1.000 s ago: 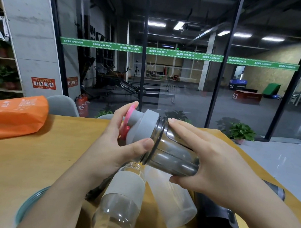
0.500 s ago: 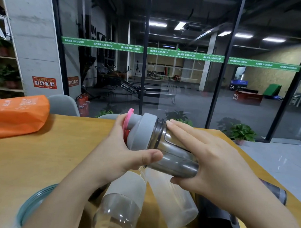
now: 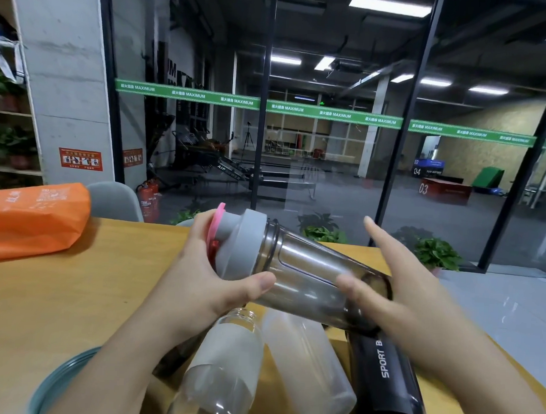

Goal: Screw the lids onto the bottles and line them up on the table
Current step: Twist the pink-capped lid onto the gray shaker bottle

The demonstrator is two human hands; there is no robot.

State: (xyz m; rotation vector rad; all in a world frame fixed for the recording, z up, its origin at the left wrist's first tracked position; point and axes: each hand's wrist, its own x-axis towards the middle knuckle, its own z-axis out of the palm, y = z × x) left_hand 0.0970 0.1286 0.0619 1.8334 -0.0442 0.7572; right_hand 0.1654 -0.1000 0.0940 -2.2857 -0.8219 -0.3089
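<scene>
A moment ago the right hand (image 3: pixel 395 291) was wrapped around the grey bottle (image 3: pixel 309 282). Now its fingers are straight and spread wide, and it holds nothing. Only its palm seems to touch the bottle's bottom end, though blur makes that hard to tell. The left hand (image 3: pixel 207 275) is curled around the grey lid (image 3: pixel 239 246), thumb in front and fingers behind, beside the pink cap (image 3: pixel 217 226) on top.

This looks like a fresh grab between twists, or the lid may be tight already. If it is tight, this bottle is ready to stand up on the table (image 3: pixel 86 281).

The grey bottle is up in the air above the middle of the table. It lies almost flat, tipped a little. Its long side runs from left to right. The lid end points left and a bit up, towards the far left corner. The bottom end points right and a bit down.

Under it, near the front edge, three more bottles lie without lids: a clear bottle (image 3: pixel 219 369), a frosted bottle (image 3: pixel 303 369) and a black bottle (image 3: pixel 383 375).
</scene>
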